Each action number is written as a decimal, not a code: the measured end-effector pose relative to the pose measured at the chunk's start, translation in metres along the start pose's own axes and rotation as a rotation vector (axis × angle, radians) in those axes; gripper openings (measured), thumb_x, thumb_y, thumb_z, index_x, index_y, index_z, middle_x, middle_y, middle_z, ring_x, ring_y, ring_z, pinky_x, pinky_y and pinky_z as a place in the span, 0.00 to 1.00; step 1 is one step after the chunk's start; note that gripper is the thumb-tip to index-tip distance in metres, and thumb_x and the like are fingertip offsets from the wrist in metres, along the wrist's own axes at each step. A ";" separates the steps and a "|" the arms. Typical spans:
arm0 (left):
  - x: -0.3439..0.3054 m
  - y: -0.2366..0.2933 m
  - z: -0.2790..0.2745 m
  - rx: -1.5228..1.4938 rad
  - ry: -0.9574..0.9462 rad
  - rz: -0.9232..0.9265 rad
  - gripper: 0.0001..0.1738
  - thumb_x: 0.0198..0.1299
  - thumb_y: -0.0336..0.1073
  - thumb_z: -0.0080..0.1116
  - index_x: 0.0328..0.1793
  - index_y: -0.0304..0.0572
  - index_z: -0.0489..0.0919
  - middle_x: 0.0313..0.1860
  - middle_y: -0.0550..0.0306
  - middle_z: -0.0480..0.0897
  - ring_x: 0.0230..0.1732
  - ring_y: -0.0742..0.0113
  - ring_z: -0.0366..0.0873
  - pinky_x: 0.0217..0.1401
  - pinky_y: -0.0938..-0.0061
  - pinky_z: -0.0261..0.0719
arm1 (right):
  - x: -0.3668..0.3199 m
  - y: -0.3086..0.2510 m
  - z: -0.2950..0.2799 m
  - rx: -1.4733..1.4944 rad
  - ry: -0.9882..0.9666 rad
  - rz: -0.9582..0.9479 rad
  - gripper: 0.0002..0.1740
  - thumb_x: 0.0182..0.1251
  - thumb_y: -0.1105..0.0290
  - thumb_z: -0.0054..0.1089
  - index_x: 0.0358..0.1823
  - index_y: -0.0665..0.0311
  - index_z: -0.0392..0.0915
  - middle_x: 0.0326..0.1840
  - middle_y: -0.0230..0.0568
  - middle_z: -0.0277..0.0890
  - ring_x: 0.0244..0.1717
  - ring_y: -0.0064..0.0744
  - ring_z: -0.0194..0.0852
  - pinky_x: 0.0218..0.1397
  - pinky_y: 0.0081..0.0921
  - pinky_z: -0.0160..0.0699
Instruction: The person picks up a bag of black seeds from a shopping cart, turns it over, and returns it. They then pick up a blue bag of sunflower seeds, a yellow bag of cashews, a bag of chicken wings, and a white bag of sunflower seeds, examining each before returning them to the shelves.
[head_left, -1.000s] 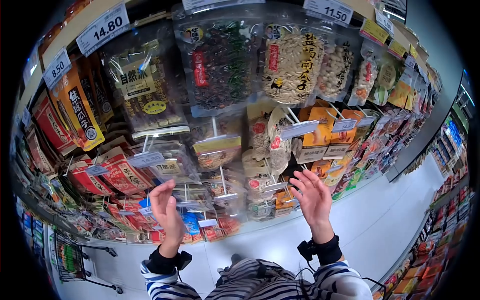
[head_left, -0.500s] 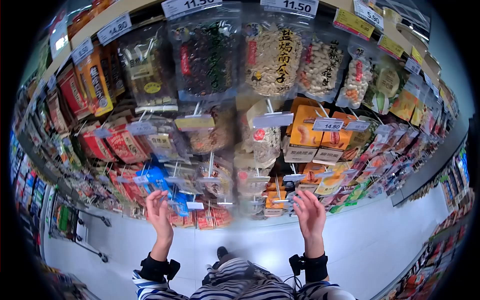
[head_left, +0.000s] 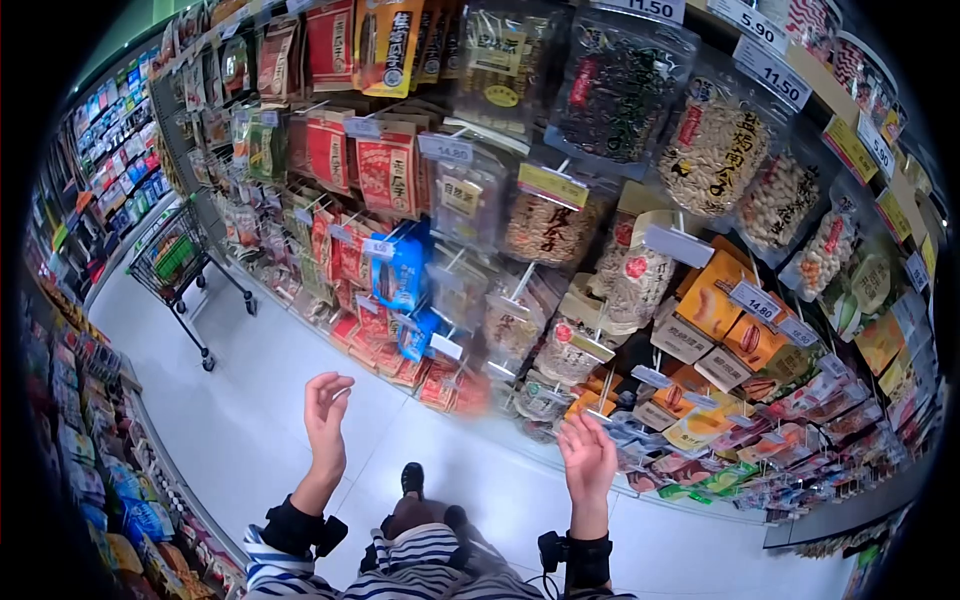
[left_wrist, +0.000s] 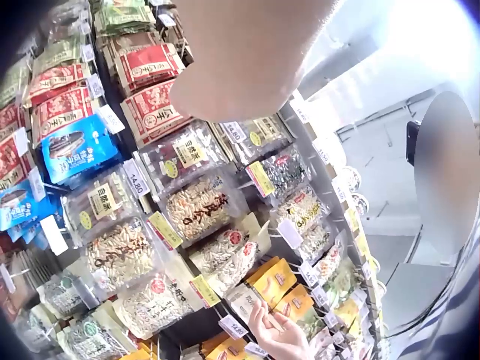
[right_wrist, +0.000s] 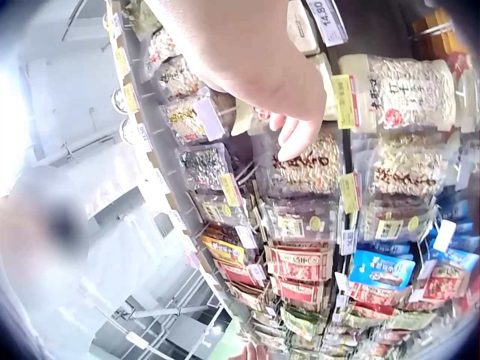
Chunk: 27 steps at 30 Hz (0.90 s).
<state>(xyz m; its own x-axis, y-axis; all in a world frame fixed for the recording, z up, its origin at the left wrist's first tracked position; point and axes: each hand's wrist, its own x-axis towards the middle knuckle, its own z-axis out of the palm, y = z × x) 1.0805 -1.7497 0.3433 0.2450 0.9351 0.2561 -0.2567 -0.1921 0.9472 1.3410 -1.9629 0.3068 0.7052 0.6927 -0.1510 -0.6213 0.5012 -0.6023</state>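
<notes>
My left hand (head_left: 325, 425) is raised over the floor, fingers loosely bent and nothing in them. The right hand (head_left: 587, 462) is likewise empty, its fingertips overlapping the lowest hanging packets in the head view. Before both hands stands a rack of bagged snacks. On it hang pumpkin seeds (head_left: 712, 150), a bag of dark seeds (head_left: 618, 95), red packets (head_left: 388, 170) and blue packets (head_left: 400, 268). Orange nut packets (head_left: 716, 290) hang at the right. In the left wrist view, the right hand (left_wrist: 279, 334) appears in front of the packets.
A shopping cart (head_left: 170, 255) stands on the pale floor (head_left: 270, 350) to the left. Another stocked shelf (head_left: 150, 520) runs along the lower left. Metal hooks with price tags (head_left: 445, 148) stick out from the rack. One shoe (head_left: 412, 478) shows below.
The head view has turned left, so the rack's goods shift right and the cart comes fully into sight. Both hands sit lower against the rack and stay empty.
</notes>
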 end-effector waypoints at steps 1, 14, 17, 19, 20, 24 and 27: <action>-0.003 0.002 -0.009 0.012 0.032 0.000 0.15 0.52 0.25 0.45 0.48 0.38 0.64 0.41 0.55 0.72 0.48 0.69 0.68 0.54 0.75 0.61 | 0.002 0.008 0.003 -0.010 -0.020 0.030 0.20 0.59 0.61 0.40 0.47 0.68 0.64 0.52 0.51 0.64 0.51 0.43 0.64 0.53 0.35 0.63; -0.037 0.042 -0.197 -0.008 0.372 0.068 0.15 0.54 0.26 0.45 0.49 0.35 0.63 0.42 0.52 0.71 0.48 0.66 0.68 0.53 0.75 0.65 | -0.026 0.159 0.115 -0.026 -0.234 0.284 0.17 0.61 0.65 0.37 0.46 0.70 0.65 0.48 0.50 0.67 0.49 0.40 0.66 0.52 0.35 0.65; -0.043 0.056 -0.258 -0.002 0.437 0.077 0.14 0.55 0.26 0.45 0.49 0.34 0.63 0.41 0.51 0.72 0.47 0.65 0.69 0.52 0.75 0.66 | -0.044 0.210 0.156 -0.044 -0.237 0.338 0.17 0.61 0.64 0.38 0.45 0.70 0.66 0.47 0.50 0.68 0.48 0.39 0.67 0.52 0.32 0.66; -0.050 0.063 -0.303 0.009 0.446 0.085 0.13 0.56 0.27 0.44 0.48 0.34 0.63 0.41 0.51 0.72 0.46 0.66 0.69 0.52 0.75 0.66 | -0.056 0.249 0.184 -0.088 -0.275 0.390 0.17 0.61 0.62 0.40 0.45 0.68 0.66 0.47 0.46 0.68 0.45 0.36 0.69 0.49 0.32 0.68; -0.056 0.065 -0.324 0.022 0.468 0.064 0.13 0.56 0.27 0.44 0.48 0.35 0.63 0.41 0.51 0.72 0.45 0.66 0.68 0.52 0.75 0.66 | -0.063 0.268 0.197 -0.084 -0.286 0.422 0.17 0.61 0.63 0.40 0.44 0.68 0.66 0.47 0.47 0.68 0.45 0.37 0.69 0.48 0.31 0.70; -0.089 0.070 -0.402 -0.098 0.548 -0.006 0.14 0.55 0.28 0.45 0.48 0.35 0.63 0.40 0.52 0.72 0.44 0.67 0.69 0.50 0.77 0.66 | -0.093 0.346 0.242 -0.125 -0.341 0.540 0.17 0.60 0.64 0.40 0.44 0.69 0.66 0.46 0.49 0.68 0.44 0.38 0.69 0.48 0.30 0.69; -0.117 0.077 -0.451 -0.134 0.657 -0.057 0.15 0.54 0.29 0.46 0.49 0.36 0.63 0.40 0.54 0.72 0.42 0.68 0.71 0.48 0.78 0.68 | -0.117 0.389 0.281 -0.168 -0.389 0.621 0.17 0.60 0.64 0.40 0.44 0.70 0.66 0.45 0.49 0.69 0.43 0.39 0.69 0.48 0.30 0.69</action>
<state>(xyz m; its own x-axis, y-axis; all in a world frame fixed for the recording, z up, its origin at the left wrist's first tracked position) 0.6108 -1.7401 0.2990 -0.3475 0.9377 -0.0045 -0.3844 -0.1380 0.9128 0.9206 -1.7034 0.3109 0.0516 0.9711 -0.2330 -0.7828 -0.1055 -0.6133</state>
